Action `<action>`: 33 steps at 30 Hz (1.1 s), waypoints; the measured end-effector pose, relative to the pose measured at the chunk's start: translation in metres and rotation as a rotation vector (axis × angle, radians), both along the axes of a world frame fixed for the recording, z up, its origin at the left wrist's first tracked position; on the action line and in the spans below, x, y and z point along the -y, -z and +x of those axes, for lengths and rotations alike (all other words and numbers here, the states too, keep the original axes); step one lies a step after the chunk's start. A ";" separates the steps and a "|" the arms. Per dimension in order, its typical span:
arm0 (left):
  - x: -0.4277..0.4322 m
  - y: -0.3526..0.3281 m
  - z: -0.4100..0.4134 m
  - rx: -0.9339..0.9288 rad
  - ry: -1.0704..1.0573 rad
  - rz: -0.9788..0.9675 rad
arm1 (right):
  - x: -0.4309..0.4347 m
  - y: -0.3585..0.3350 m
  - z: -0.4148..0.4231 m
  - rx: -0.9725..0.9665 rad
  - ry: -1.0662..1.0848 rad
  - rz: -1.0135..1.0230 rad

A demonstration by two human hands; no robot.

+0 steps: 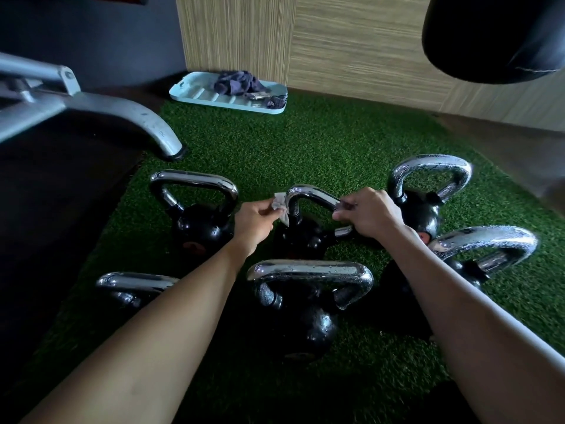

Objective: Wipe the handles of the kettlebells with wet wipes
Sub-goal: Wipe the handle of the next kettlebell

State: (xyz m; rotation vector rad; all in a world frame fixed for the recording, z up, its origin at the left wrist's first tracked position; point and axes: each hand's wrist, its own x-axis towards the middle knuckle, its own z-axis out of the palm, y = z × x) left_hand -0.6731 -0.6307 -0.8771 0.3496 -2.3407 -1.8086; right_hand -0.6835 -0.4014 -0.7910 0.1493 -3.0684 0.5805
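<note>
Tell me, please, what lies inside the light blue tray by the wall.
A crumpled dark cloth lies in the light blue tray, with a small unclear object beside it. The ribbed bottom shows at the left; whatever is under the cloth is covered.

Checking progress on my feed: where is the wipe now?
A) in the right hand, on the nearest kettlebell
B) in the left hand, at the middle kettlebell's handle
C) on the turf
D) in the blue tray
B: the left hand pinches the wipe against the left bend of the middle kettlebell's handle, whose right side the right hand grips.
</note>
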 end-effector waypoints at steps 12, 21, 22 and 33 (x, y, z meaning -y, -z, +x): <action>-0.020 -0.021 -0.019 0.039 -0.016 -0.001 | 0.039 -0.008 0.001 0.025 0.174 0.054; -0.012 -0.012 -0.031 0.032 -0.103 -0.056 | 0.038 -0.007 -0.006 0.051 0.112 0.036; -0.015 -0.016 -0.031 0.020 -0.119 -0.060 | 0.035 -0.011 -0.009 0.100 0.075 0.039; -0.018 -0.027 -0.035 0.148 -0.234 -0.097 | 0.013 -0.016 -0.016 0.295 -0.104 -0.201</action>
